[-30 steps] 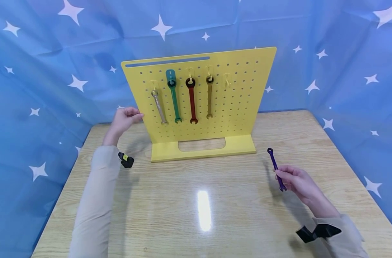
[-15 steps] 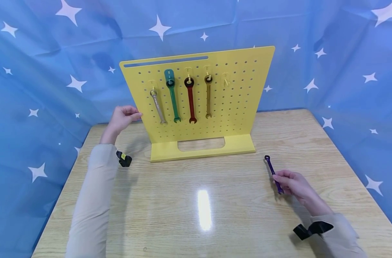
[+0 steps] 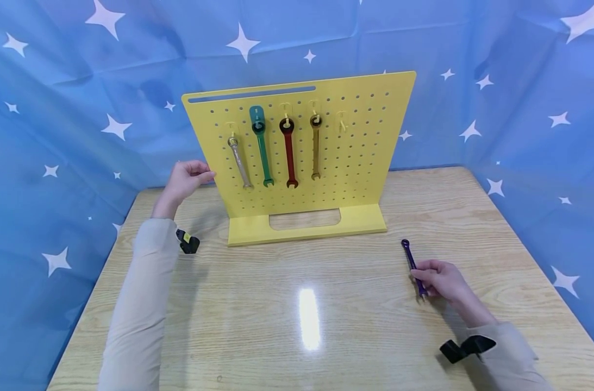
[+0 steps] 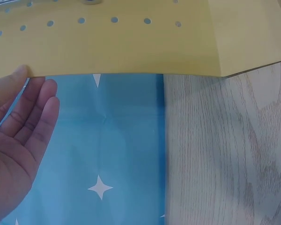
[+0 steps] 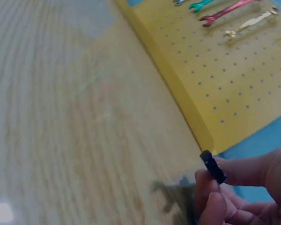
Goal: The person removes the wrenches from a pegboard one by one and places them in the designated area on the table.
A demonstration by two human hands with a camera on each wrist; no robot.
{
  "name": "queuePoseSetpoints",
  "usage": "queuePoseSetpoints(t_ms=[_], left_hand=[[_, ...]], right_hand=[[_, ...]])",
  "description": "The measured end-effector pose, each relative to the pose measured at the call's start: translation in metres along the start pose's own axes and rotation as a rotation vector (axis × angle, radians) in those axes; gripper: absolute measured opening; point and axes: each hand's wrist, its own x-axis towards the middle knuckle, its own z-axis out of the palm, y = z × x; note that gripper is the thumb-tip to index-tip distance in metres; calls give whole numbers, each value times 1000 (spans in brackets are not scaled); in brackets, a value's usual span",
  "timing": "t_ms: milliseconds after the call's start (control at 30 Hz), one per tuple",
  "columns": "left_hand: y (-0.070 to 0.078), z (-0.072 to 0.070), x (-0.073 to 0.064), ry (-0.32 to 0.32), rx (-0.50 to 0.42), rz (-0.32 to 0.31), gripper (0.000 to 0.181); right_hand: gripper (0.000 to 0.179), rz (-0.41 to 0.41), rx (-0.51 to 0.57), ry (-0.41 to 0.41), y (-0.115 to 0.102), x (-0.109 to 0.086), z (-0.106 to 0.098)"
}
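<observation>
My left hand [image 3: 185,182] pinches the left edge of a yellow pegboard [image 3: 360,179] between thumb and fingers; the left wrist view shows the thumb [image 4: 14,82] on the board's front. At the right, my right hand [image 3: 443,278] pinches a dark purple combination wrench [image 3: 410,255] by its lower part. The ring end points toward the back and the open end toward me, low over the tabletop; whether it touches I cannot tell. On the board's hooks hang a silver wrench [image 3: 240,163], a green wrench [image 3: 264,157], a red wrench [image 3: 289,155] and a gold wrench [image 3: 316,149].
A bare yellow hook [image 3: 342,122] sits right of the gold wrench. The board's foot [image 3: 365,220] rests on the wooden table [image 3: 257,304]. Blue cloth [image 3: 473,70] with white stars surrounds the back and sides. A bright reflection lies on the tabletop.
My right hand has moved down and slightly left with the purple wrench, closer to the tabletop. The left hand keeps its place on the board's edge.
</observation>
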Motion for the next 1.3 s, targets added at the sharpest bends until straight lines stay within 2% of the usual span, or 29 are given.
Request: queuePoseSetpoints(t_ms=[133,267,667,833,1167,1300], left_hand=[[15,1,-7,-4,0,-5,19],[26,2,-13,2,5,4,19],[27,1,-15,3,3,6,19],[26,0,-15,-1,12,7,19],[29,-1,-14,-5,24,4,18],[29,-2,-14,-20,17,-3,19]], right_hand=[[18,-29,-141,78,1,0,3],[20,-86,-268,148,1,0,7],[14,-266,-502,311,-1,0,14],[16,-306,-564,348,1,-2,16],[17,-251,-612,339,-1,-4,17],[18,-298,-589,375,-4,-2,16]])
